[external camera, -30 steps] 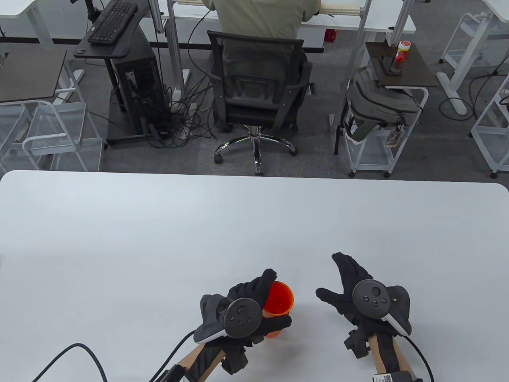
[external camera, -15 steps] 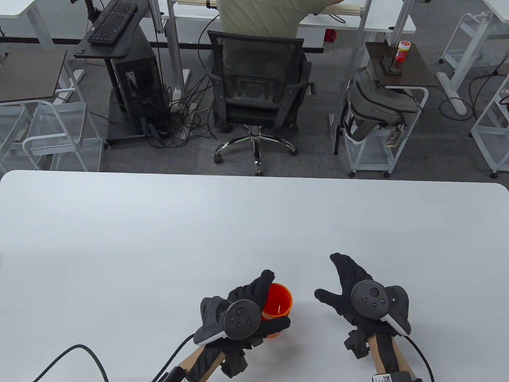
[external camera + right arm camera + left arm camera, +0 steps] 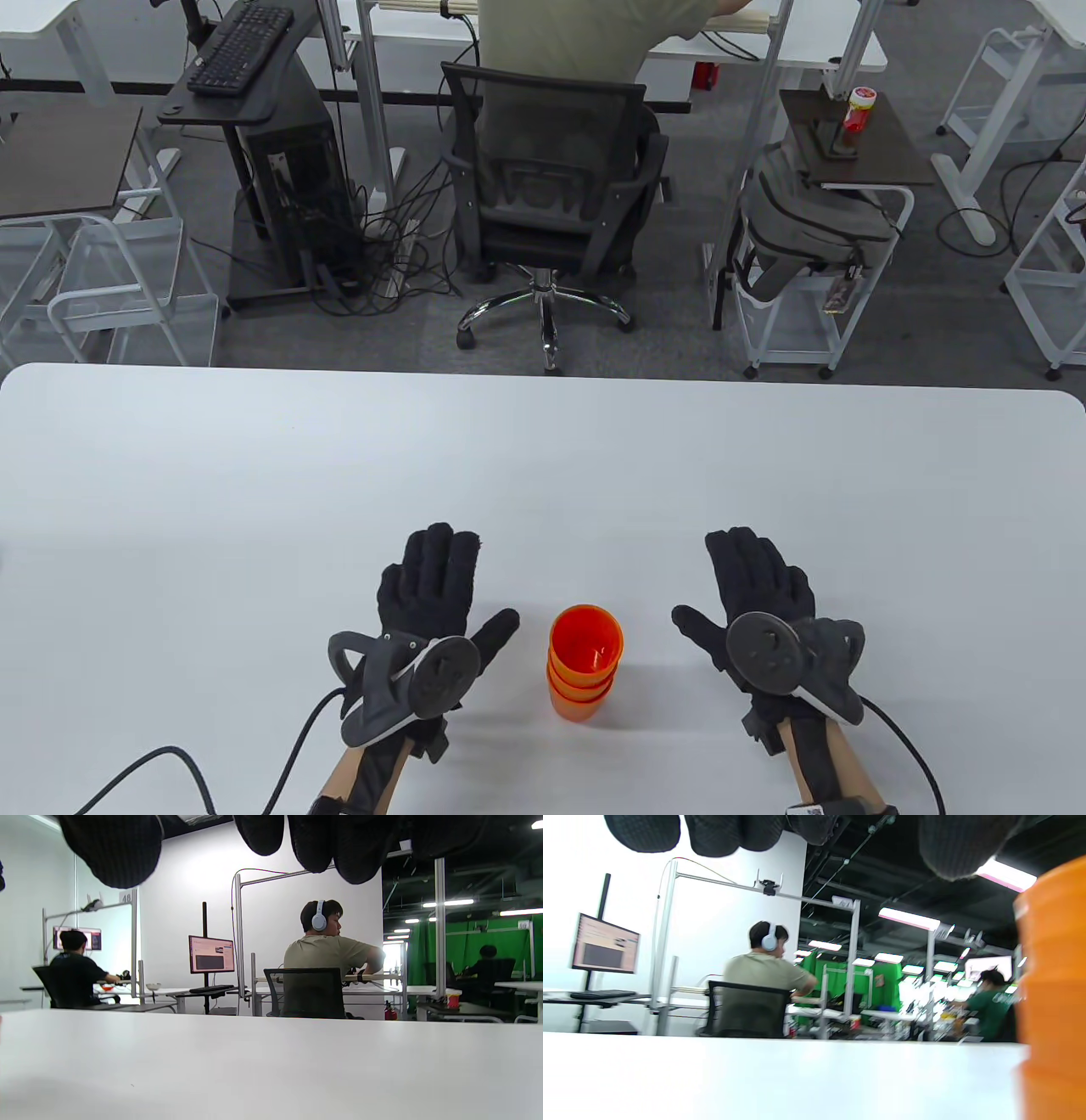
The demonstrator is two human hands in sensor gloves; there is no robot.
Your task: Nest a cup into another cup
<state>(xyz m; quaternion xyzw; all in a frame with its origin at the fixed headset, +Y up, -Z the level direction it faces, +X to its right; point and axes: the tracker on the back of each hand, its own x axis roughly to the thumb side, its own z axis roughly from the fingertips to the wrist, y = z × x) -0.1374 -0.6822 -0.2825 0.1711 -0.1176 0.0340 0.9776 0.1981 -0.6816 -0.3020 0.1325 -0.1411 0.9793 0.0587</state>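
Note:
A stack of nested orange cups point(image 3: 584, 662) stands upright on the white table point(image 3: 254, 475) near its front edge, between my two hands. My left hand point(image 3: 437, 586) lies flat and open on the table to the left of the stack, apart from it. My right hand point(image 3: 755, 581) lies flat and open to the right, also apart. In the left wrist view the stack point(image 3: 1052, 993) fills the right edge, blurred. The right wrist view shows only the bare table point(image 3: 271, 1069) and my fingertips point(image 3: 110, 849) at the top.
The table's far edge point(image 3: 543, 378) runs across the middle of the table view. Beyond it a person sits in a black office chair point(image 3: 551, 195) at another desk, with a cart and backpack point(image 3: 806, 221) to the right.
My left hand let go of the orange cups and moved left to lie flat and open on the table. The stack now stands free. My right hand flattened slightly in place.

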